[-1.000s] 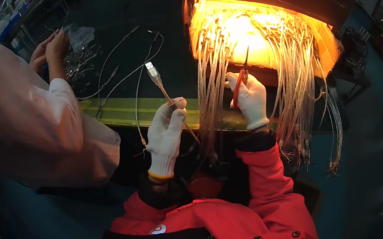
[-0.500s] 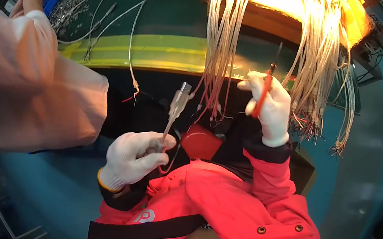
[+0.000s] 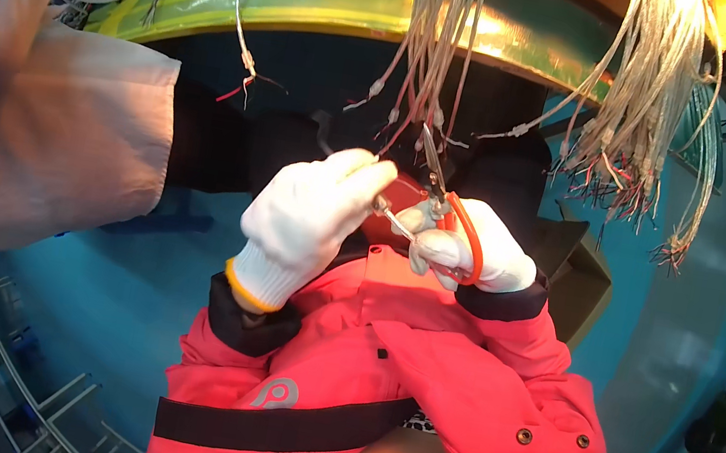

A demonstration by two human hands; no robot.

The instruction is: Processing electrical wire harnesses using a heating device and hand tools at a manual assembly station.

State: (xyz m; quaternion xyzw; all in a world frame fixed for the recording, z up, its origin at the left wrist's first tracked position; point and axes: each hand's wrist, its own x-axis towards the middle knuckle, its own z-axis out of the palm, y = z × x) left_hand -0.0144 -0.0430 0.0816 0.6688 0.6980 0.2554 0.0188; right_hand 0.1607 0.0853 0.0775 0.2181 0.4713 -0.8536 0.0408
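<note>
1. From where I'm standing, the person is working a pale cable (image 3: 398,221) between both gloved hands, in front of the chest and below the table edge (image 3: 333,1).
2. The left hand (image 3: 302,216) is pinching the cable narrowly between thumb and fingers; most of what it is gripping is hidden by the glove.
3. The right hand (image 3: 507,251) is keeping red-handled scissors (image 3: 467,222) in its grasp, blades pointing away from the body, while its fingertips are meeting the cable's other visible part. Whether the blades are parted, I cannot tell.
4. Beyond the hands, one cable bundle (image 3: 442,29) is hanging over the edge, and a thicker one (image 3: 642,110) is hanging to the right, bare wire ends showing.
5. I'm judging this to be the handling of one cable's end before trimming; the next move seems to be calling for a steady left pinch and blades turned onto the wire, clear of the fingertips.
</note>
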